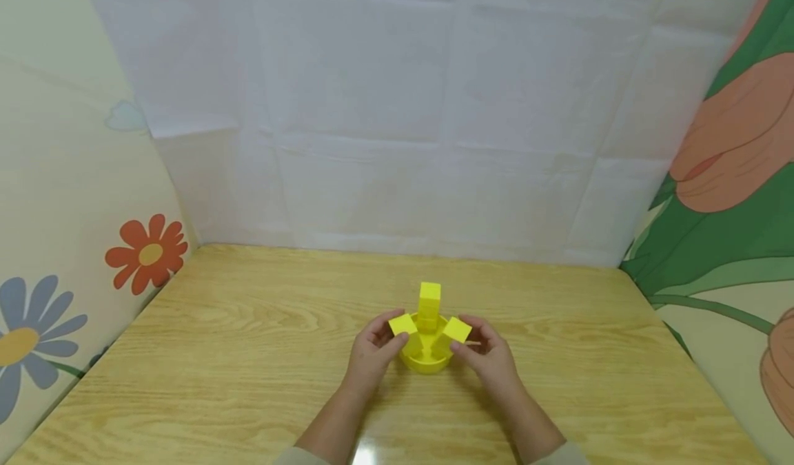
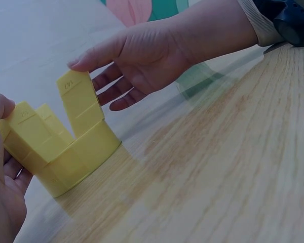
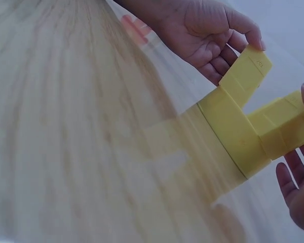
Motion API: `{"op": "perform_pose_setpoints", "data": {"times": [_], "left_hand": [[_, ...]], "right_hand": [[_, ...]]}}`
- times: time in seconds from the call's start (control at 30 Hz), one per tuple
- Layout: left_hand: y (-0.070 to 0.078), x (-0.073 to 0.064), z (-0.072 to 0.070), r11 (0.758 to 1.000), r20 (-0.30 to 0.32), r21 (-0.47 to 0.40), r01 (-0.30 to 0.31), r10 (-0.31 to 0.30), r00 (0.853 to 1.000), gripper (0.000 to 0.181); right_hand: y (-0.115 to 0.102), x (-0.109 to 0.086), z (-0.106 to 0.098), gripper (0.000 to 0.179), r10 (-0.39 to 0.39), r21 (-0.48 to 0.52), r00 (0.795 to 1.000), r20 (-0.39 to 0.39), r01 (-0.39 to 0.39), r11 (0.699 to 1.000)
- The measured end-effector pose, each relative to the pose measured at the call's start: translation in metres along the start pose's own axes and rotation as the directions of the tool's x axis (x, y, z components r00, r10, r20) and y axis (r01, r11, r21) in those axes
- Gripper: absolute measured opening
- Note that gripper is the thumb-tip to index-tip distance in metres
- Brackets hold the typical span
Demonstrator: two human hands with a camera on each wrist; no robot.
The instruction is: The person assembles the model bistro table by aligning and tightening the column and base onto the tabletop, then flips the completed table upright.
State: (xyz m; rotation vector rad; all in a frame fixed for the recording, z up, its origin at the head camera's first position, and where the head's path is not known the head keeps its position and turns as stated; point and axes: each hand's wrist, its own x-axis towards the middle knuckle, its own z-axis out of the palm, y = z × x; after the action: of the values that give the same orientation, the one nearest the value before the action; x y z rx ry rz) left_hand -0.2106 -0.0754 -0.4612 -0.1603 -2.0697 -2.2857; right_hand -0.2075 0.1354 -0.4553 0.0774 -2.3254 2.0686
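A round, low-walled yellow base [image 1: 426, 366] stands on the table, with three rectangular yellow pieces rising out of it and leaning outward. My left hand [image 1: 370, 358] pinches the top of the left yellow piece [image 1: 404, 325] between thumb and fingers. On the other side, my right hand [image 1: 494, 362] holds the right yellow piece [image 1: 455, 330] the same way. Neither hand touches the far yellow piece [image 1: 430, 303]. Small raised marks show near the tops of the pieces in the left wrist view, too faint to read surely. The lower ends of the pieces sit inside the base wall [image 2: 83, 162].
The wood-grain table [image 1: 248, 341] spreads around the base on all sides. A white cloth [image 1: 403, 141] hangs along its back edge. Flower-printed panels [image 1: 149, 253] stand at the left and right. A dark wrist device [image 2: 294, 23] is on the right wrist.
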Motion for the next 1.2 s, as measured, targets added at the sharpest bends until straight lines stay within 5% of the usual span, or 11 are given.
{"op": "perform_pose_setpoints", "data": {"times": [0.87, 1.2], "left_hand": [[0.001, 0.002, 0.000, 1.000, -0.003, 0.006, 0.014, -0.014, 1.000, 0.043], [0.001, 0.001, 0.001, 0.999, -0.013, 0.039, 0.016, -0.016, 1.000, 0.043]], "right_hand": [[0.000, -0.007, 0.013, 0.044, -0.083, -0.113, 0.985, -0.149, 0.066, 0.991], [-0.001, -0.007, 0.012, 0.047, -0.084, -0.119, 0.995, -0.058, 0.077, 0.990]]}}
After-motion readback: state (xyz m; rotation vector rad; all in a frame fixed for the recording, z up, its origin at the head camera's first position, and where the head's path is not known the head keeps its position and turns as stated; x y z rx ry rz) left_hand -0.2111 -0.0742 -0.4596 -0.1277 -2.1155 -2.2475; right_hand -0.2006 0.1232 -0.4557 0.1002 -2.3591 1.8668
